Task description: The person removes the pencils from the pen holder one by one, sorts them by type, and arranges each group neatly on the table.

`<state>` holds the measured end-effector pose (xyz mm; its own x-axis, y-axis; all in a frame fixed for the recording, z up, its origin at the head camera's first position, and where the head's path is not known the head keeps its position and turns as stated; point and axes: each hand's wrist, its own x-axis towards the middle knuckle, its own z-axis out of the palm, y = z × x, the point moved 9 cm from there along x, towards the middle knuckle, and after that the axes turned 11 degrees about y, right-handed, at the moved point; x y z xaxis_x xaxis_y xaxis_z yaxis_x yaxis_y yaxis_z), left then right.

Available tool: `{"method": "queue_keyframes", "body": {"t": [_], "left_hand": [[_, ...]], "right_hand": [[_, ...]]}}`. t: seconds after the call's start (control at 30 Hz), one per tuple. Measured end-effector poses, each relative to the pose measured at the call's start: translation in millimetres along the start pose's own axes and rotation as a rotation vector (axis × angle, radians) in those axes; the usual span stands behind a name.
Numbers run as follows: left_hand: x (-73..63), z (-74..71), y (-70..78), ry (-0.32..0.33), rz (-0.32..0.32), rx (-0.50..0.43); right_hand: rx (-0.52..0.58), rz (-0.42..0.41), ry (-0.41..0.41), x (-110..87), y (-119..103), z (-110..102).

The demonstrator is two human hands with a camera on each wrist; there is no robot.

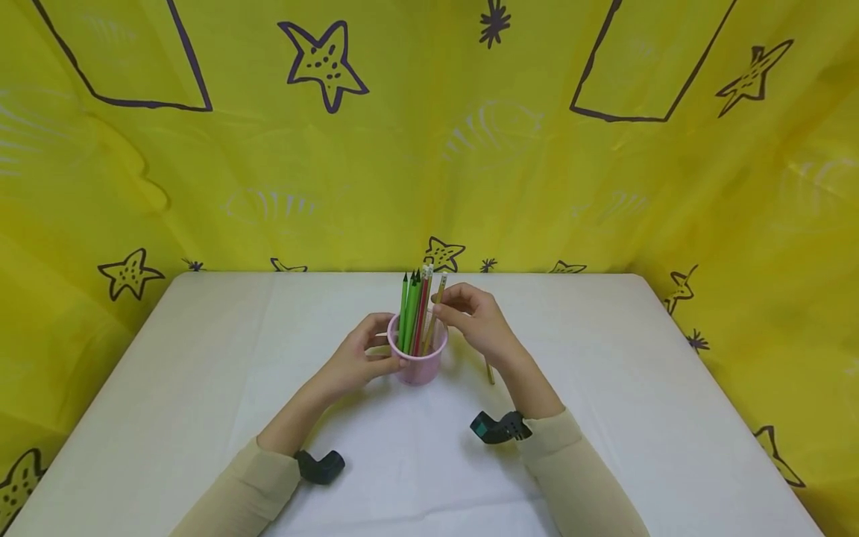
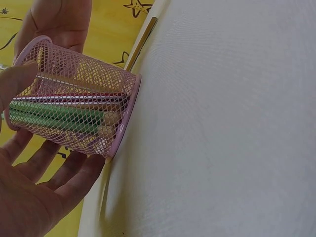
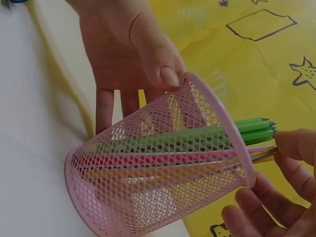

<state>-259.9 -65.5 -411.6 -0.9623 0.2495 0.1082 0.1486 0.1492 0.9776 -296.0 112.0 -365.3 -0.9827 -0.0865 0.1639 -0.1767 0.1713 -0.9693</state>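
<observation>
A pink mesh pencil cup [image 1: 417, 373] stands upright on the white table. My left hand [image 1: 356, 362] grips it from the left side, thumb near the rim and fingers round the mesh wall. Inside are several green pencils [image 1: 408, 313] with dark points up, and red pencils [image 1: 421, 317] beside them. At the cup's right side, my right hand [image 1: 485, 321] pinches a gold pencil [image 1: 442, 283] near its upper end; its lower part is inside the cup. Through the mesh cup [image 3: 148, 192] in the right wrist view, the pencils lean together.
Another gold pencil [image 1: 490, 373] lies on the white table [image 1: 201, 388], partly hidden under my right wrist. Black wrist cameras [image 1: 321, 468] sit at both sleeves. Yellow cloth [image 1: 403, 164] with drawn stars and fish hangs behind and beside the table.
</observation>
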Motion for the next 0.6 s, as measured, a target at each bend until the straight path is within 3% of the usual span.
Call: {"method": "queue_keyframes", "body": {"t": [0.6], "left_hand": [[-1.1,1.0,-0.5,0.001,-0.008,-0.008]], "right_hand": [[0.266,-0.026,-0.029,-6.3,-26,-15]]}}
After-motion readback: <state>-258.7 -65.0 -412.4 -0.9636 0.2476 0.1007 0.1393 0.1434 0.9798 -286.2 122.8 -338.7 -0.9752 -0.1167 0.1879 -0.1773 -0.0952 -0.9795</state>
